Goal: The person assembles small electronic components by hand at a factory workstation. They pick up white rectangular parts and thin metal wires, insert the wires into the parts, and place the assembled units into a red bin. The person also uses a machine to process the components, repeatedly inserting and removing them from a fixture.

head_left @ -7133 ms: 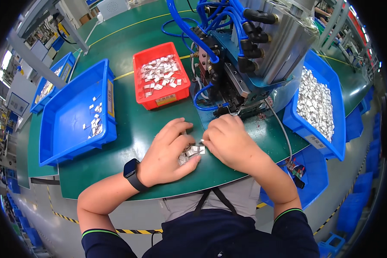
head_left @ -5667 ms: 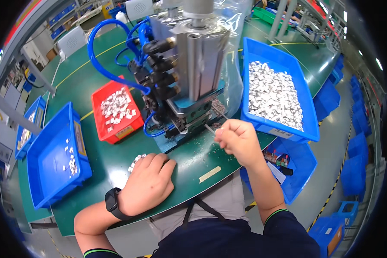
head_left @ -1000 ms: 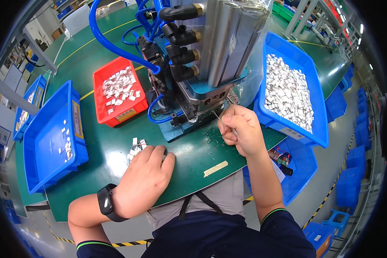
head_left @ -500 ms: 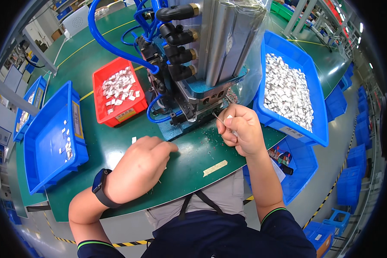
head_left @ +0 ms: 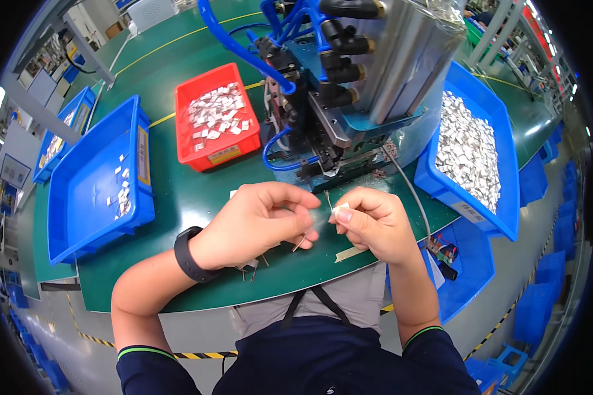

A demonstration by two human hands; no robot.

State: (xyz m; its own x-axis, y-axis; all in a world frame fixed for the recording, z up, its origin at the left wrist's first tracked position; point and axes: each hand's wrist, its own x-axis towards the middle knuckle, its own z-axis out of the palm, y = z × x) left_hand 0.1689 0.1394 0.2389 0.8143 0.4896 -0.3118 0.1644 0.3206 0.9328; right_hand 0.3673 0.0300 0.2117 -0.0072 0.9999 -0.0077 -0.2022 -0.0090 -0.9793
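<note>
A small white part point(head_left: 341, 209) with thin leads was pinched between the thumb and forefinger of the right hand point(head_left: 379, 224), just in front of the machine point(head_left: 356, 125), its leads pointing up toward the machine's base. The right forearm rose almost straight from the near side of the machine, the other fingers curled under. The left hand point(head_left: 263, 220) was turned on edge in front of the machine and to its left, elbow bent outward, fingers half curled and tips close to the right hand's. Thin leads point(head_left: 300, 243) showed beneath those fingers; whether the left hand gripped them could not be told. More loose pieces point(head_left: 252, 265) lay by its wrist, on the near side of the machine.

Half a second earlier, the right hand had held the part up at the machine's front edge; it had since drawn back from it. The left hand, then palm down to the machine's near left, had turned and come nearer, narrowing the gap between the hands.
</note>
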